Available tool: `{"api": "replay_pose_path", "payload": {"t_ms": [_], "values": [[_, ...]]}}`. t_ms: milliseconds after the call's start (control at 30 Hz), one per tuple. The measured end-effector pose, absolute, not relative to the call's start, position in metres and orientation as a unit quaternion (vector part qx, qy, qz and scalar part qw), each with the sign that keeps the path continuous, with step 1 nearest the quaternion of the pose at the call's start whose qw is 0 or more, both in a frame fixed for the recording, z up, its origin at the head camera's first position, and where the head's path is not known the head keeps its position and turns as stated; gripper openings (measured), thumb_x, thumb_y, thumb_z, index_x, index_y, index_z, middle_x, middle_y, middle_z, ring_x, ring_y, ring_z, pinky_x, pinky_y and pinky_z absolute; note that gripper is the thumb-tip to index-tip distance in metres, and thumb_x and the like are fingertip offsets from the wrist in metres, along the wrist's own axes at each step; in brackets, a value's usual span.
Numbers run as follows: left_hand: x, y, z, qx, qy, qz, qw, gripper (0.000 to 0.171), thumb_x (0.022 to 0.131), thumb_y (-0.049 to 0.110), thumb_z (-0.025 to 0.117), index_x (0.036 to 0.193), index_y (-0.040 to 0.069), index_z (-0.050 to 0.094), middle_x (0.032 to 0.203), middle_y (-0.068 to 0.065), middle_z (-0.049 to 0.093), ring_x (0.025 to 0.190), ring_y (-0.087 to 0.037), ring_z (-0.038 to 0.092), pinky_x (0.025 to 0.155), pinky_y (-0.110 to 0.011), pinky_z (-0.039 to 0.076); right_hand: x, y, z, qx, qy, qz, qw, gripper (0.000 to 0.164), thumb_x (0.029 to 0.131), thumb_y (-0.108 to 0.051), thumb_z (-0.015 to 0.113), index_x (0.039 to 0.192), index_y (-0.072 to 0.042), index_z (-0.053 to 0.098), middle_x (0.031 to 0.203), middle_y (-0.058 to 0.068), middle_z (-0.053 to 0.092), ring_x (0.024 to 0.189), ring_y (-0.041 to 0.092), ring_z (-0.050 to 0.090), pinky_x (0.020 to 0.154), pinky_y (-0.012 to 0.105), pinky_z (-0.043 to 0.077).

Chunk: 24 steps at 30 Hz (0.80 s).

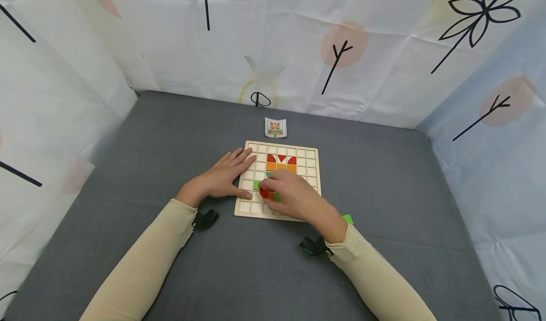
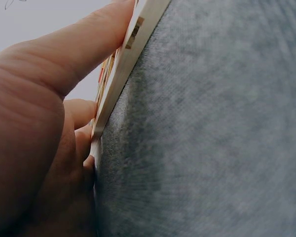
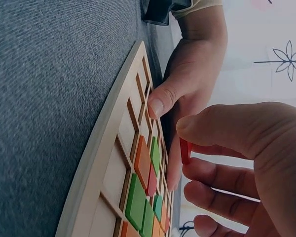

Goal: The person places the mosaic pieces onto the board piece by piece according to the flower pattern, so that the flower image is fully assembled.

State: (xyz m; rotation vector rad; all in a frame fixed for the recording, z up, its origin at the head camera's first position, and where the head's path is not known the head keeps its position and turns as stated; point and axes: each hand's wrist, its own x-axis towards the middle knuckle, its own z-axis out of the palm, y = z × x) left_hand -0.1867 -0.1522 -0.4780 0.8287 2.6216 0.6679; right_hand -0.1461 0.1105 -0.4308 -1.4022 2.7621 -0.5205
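A wooden grid board (image 1: 313, 169) with square compartments lies on the grey table, partly filled with red, orange and green tiles. My left hand (image 1: 222, 175) rests on its left edge, fingers spread and thumb on the near left part; in the right wrist view that thumb (image 3: 160, 101) touches the frame. Over the board, my right hand (image 1: 294, 195) pinches a red tile (image 3: 185, 150) between thumb and fingertips, apart from the board. Beneath it sit green tiles (image 3: 134, 202) and an orange tile (image 3: 142, 160). The right hand hides part of the pattern in the head view.
A small pattern card (image 1: 275, 128) lies behind the board. One loose green piece (image 1: 348, 218) shows beside the right wrist. Patterned white cloth (image 1: 290, 41) hangs around the grey table (image 1: 375, 169).
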Motion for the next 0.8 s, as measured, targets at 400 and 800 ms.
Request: {"api": "replay_pose_path", "payload": {"t_ms": [400, 800], "values": [[-0.186, -0.153, -0.478, 0.292, 0.914, 0.236, 0.154, 0.115, 0.094, 0.057, 0.082, 0.176, 0.011, 0.016, 0.182, -0.010, 0.001, 0.166, -0.035, -0.005, 0.133, -0.053, -0.003, -0.152, 0.099, -0.440, -0.459, 0.875, -0.155, 0.006, 0.019, 0.095, -0.015, 0.084, 0.114, -0.012, 0.081, 0.100, 0.000, 0.070, 0.091, 0.018, 0.063, 0.082, 0.035, 0.057], [-0.186, -0.153, -0.477, 0.300, 0.913, 0.233, 0.147, 0.113, 0.095, 0.053, 0.083, 0.175, 0.008, 0.017, 0.182, -0.014, 0.002, 0.166, -0.037, -0.003, 0.133, -0.055, -0.002, -0.155, 0.093, -0.449, -0.475, 0.871, -0.127, -0.005, 0.017, 0.094, -0.015, 0.084, 0.111, -0.012, 0.081, 0.096, -0.001, 0.069, 0.088, 0.019, 0.062, 0.080, 0.035, 0.056]]}}
